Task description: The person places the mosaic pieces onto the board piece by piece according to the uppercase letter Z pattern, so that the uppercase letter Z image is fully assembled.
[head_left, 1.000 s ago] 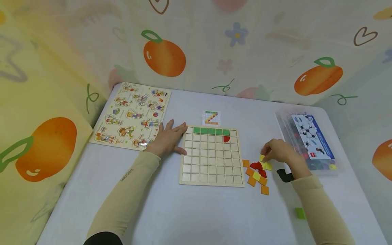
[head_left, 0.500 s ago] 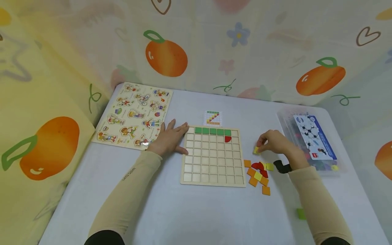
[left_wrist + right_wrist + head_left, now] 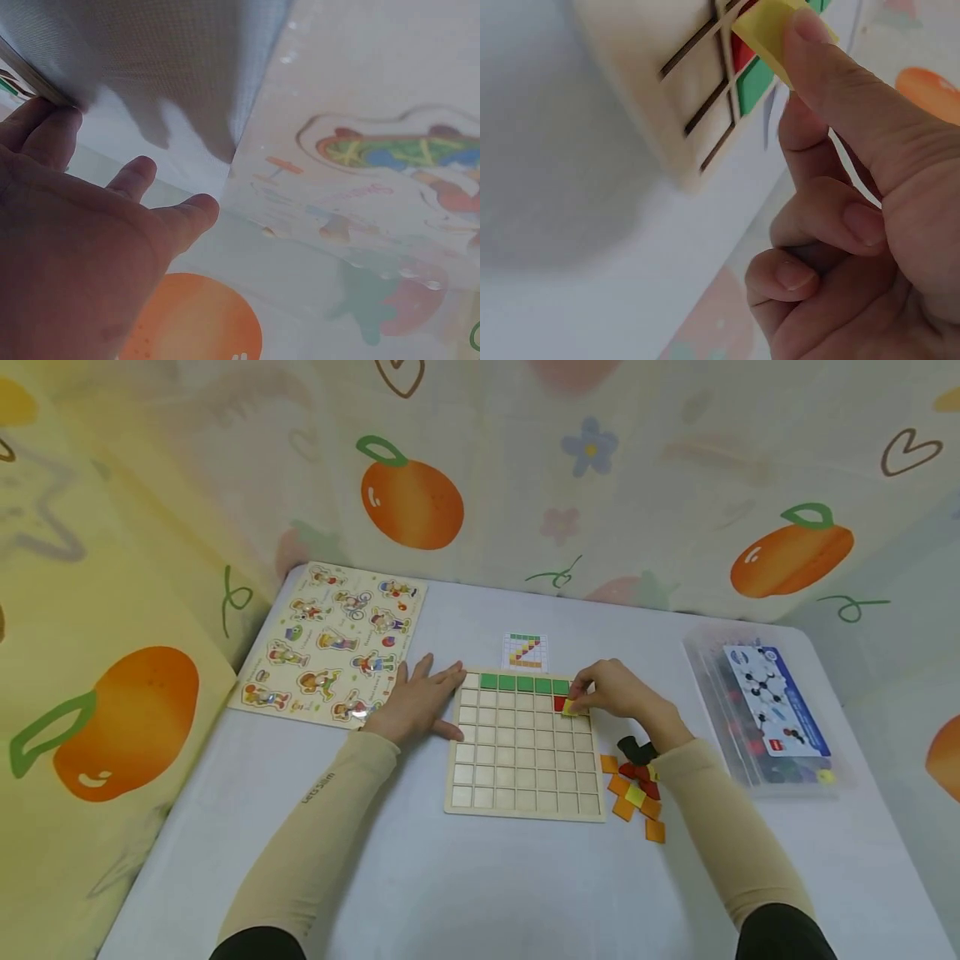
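The right hand [image 3: 617,692] pinches a yellow tile [image 3: 568,707] over the upper right of the wooden grid board [image 3: 525,817]. In the right wrist view thumb and finger hold the yellow tile [image 3: 769,34] tilted above a red piece [image 3: 742,51], near a green tile [image 3: 755,86]. Several green tiles [image 3: 526,684] fill cells of the board's top row. With fingers spread, the left hand [image 3: 411,702] touches the board's left edge; the left wrist view shows its fingertips at that edge, the other fingers of the left hand [image 3: 90,217] held apart.
Right of the board lie loose orange [image 3: 655,832], red and yellow pieces, beside a black object [image 3: 636,749]. A pattern card [image 3: 525,652] is behind the board. The picture board [image 3: 330,643] stands at the back left, a clear plastic box [image 3: 776,714] at the right.
The right hand has moved left from beside the loose pieces to the board's upper right, carrying the yellow tile. The left hand has stayed at the board's left edge.
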### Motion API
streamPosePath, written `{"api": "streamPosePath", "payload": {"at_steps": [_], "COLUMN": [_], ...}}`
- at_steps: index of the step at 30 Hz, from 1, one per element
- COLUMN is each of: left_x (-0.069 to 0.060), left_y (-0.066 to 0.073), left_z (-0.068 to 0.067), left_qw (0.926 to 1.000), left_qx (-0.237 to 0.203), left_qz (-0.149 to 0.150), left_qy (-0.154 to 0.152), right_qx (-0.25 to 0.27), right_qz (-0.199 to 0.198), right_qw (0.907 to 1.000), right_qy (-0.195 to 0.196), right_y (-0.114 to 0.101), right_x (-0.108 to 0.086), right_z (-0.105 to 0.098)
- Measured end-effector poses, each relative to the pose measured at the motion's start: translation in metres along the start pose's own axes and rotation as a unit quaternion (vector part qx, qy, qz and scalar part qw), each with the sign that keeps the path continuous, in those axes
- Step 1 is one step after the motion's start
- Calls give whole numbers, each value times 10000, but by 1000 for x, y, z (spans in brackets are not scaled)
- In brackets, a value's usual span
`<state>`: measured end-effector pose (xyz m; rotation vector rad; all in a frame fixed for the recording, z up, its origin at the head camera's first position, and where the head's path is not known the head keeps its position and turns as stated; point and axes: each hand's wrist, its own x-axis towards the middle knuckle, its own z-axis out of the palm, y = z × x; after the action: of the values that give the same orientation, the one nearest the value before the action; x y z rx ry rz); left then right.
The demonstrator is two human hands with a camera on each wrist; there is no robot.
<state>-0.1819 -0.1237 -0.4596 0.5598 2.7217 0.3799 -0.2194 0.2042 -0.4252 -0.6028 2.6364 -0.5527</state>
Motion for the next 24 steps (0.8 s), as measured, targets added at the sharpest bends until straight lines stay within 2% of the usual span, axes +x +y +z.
{"api": "streamPosePath", "payload": {"at_steps": [7, 14, 18, 24], "left_x": [1, -1, -1, 0], "left_y": [-1, -2, -2, -3], "left_z": [2, 2, 3, 3], "left_qw": [10000, 10000, 10000, 10000], "left_qx": [30, 8, 13, 48], "left_qz": [48, 49, 44, 43], "left_qy": [32, 1, 22, 4], "right_qx": [95, 153, -81, -459], "right_qz": [-230, 135, 361, 593], "right_qw": [9996, 9998, 9992, 9972], "right_qy": [107, -43, -129, -33], "right_y": [-15, -22, -28, -37], "right_x": [19, 28, 28, 26], "right_z": [8, 19, 22, 23]}}
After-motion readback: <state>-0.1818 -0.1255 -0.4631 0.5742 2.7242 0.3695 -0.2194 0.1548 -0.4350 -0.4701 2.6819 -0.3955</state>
